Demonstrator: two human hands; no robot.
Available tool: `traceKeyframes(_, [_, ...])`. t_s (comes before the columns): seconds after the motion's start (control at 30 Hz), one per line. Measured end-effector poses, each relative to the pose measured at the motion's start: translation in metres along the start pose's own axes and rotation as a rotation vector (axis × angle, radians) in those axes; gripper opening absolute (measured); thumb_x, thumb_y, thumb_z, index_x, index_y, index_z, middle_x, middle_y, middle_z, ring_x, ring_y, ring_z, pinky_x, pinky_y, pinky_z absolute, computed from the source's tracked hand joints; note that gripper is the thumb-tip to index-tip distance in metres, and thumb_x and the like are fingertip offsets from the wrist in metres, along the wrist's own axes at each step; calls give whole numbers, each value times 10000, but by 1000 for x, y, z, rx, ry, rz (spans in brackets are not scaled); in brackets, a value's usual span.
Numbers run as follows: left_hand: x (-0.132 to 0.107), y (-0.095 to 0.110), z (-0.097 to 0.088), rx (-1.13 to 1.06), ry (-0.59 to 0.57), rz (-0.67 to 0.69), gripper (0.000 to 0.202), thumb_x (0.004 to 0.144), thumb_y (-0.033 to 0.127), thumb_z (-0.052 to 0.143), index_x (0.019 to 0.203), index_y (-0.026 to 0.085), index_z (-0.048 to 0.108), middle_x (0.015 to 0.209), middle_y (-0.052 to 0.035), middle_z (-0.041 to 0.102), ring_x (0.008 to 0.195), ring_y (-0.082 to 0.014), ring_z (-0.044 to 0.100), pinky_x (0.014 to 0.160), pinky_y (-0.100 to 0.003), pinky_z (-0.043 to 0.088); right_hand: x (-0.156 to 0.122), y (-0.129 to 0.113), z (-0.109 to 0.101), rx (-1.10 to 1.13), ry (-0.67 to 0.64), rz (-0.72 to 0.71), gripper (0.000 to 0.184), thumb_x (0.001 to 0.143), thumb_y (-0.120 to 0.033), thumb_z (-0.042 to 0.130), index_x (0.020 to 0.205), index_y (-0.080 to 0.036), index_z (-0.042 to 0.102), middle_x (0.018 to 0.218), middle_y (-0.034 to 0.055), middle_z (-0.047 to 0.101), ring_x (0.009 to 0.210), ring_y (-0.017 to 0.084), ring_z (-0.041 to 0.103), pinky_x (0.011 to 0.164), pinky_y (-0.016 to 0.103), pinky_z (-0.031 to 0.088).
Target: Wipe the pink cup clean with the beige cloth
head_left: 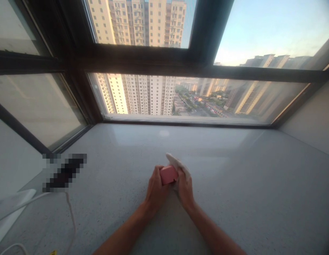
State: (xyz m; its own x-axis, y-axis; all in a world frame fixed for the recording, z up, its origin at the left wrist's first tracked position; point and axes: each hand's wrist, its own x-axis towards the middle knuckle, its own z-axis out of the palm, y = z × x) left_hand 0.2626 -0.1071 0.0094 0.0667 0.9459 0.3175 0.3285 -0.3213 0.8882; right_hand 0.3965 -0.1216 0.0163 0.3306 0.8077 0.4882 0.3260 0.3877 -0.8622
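Observation:
Above the pale windowsill (122, 166), both hands meet at a small pink box-like object (168, 175) with a dark notch at its lower right edge. My left hand (156, 184) is closed round its left side. A white cloth (177, 163) is bunched in my right hand (185, 187), which presses it against the right side of the pink object. Part of the cloth sticks up beyond the fingers. The undersides of the object and most fingertips are hidden.
A pixelated dark item (66, 173) lies on the left of the sill. Near it are a white flat object (12, 209) and a pale cable (71, 212). Dark window frames (154, 56) border the sill, with a white wall (310, 109) on the right.

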Motion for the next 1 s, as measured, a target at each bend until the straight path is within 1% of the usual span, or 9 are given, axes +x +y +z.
traceKeyframes(0.1, [0, 0, 0, 2, -7, -2, 250, 873, 201, 672, 1095, 241, 563, 975, -23, 743, 817, -205, 691, 726, -323, 540, -2, -1, 0, 32, 26, 79, 517, 1103, -537, 430, 1340, -230, 771, 1340, 140, 774, 1227, 361, 725, 1065, 562, 574])
traceKeyframes(0.2, [1, 0, -3, -58, -16, 83, 138, 952, 246, 600, 1089, 231, 591, 1005, -80, 765, 836, -233, 713, 744, -373, 577, -9, -10, -1, -154, -123, -306, 442, 1082, -441, 513, 1459, -308, 702, 1551, 87, 655, 1515, 366, 514, 1285, 639, 347])
traceKeyframes(0.27, [2, 0, -4, -68, -13, 113, 125, 965, 271, 591, 1081, 227, 604, 1018, -100, 768, 847, -250, 720, 755, -399, 586, -10, -13, 0, -224, -171, -434, 428, 1073, -415, 534, 1459, -339, 701, 1571, 61, 640, 1567, 362, 449, 1325, 658, 260])
traceKeyframes(0.43, [2, 2, -3, 28, 14, -13, 271, 853, 212, 675, 1100, 227, 565, 957, -16, 726, 798, -196, 672, 708, -308, 518, -4, -3, 6, 17, 36, 5, 503, 1130, -497, 392, 1340, -232, 765, 1254, 124, 801, 1239, 331, 716, 1081, 532, 571])
traceKeyframes(0.5, [2, 2, -3, 10, 2, -5, 247, 870, 212, 663, 1095, 230, 562, 956, -13, 727, 798, -191, 669, 712, -302, 509, -5, -3, 5, 9, 25, -6, 496, 1119, -510, 428, 1360, -229, 758, 1263, 131, 793, 1279, 338, 695, 1113, 542, 549])
traceKeyframes(0.63, [2, 3, -4, -58, -2, 33, 116, 943, 282, 631, 1025, 235, 565, 923, -40, 726, 773, -211, 659, 704, -338, 519, -6, -7, 4, -125, -140, -302, 426, 1080, -468, 547, 1438, -318, 722, 1559, 80, 647, 1548, 349, 477, 1318, 617, 296])
traceKeyframes(0.77, [2, 3, -4, 7, 25, -18, 301, 852, 207, 688, 1127, 229, 568, 979, -23, 723, 817, -202, 666, 727, -319, 527, -1, 1, 6, 40, -5, -15, 471, 1130, -484, 412, 1372, -266, 753, 1310, 112, 789, 1255, 320, 717, 1093, 541, 570])
traceKeyframes(0.83, [1, 0, -4, 26, 19, -22, 295, 863, 183, 664, 1138, 226, 567, 989, -27, 729, 818, -199, 671, 728, -321, 537, -2, 2, 4, 40, 22, 23, 482, 1134, -470, 396, 1389, -248, 740, 1273, 120, 800, 1224, 319, 730, 1055, 533, 593])
traceKeyframes(1.0, [3, -12, -6, 7, -7, 84, 149, 922, 237, 632, 1070, 245, 626, 1031, -86, 762, 930, -273, 723, 874, -459, 596, -10, -11, 1, -231, -271, -514, 477, 1055, -403, 550, 1518, -349, 655, 1570, 47, 645, 1595, 357, 412, 1338, 652, 236])
